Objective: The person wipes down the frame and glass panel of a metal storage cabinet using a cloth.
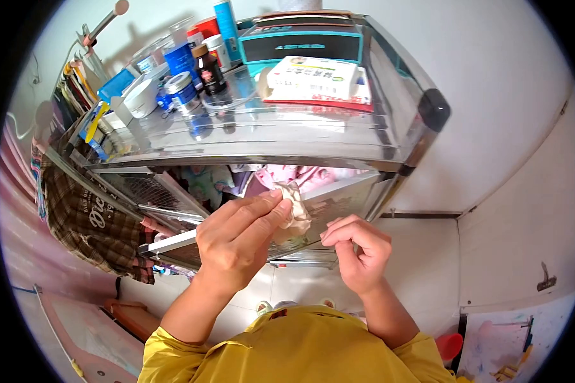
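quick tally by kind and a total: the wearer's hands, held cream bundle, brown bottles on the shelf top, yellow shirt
Hands (left hand, right hand): 2
Crumpled cream bundle: 1
Brown bottle: 1
Yellow shirt: 1
Total: 5

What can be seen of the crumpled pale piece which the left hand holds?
The crumpled pale piece is cream-white, thin and soft-looking; cloth or tissue, I cannot tell. It is bunched into an uneven wad with folds and ruffled edges. The left hand pinches it, hiding part. It is held up, seen against the drawer front; the right hand is near but appears apart from it.
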A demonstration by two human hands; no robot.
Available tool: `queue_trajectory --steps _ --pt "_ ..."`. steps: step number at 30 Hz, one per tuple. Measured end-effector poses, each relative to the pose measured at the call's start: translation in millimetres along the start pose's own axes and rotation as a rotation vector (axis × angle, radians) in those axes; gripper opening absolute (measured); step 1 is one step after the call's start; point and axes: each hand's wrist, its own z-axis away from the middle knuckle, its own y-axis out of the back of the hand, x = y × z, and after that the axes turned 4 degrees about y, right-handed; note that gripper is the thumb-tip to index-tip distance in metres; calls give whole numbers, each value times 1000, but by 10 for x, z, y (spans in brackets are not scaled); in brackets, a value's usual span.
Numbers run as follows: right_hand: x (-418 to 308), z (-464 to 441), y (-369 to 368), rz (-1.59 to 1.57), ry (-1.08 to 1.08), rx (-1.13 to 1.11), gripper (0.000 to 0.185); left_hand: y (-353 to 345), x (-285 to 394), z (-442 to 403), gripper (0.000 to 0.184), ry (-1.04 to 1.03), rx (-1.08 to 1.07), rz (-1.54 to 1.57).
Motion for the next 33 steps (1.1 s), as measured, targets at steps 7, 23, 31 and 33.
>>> queue_trajectory --steps 7,23,31,33 --pt "-125 -16 -574 5 32 -55 14 457 -305 236 34 14 -41 -4" --pt "-385 41 -1455 56 76 -76 11 1212 -905 686 32 45 -61 30" --pt "-605 73 -1934 142 25 48 36 1340 -1068 961 29 346 -75 570" --pt "-559 74 -1936 196 70 37 34 1316 -1162 1176 33 513 24 832"
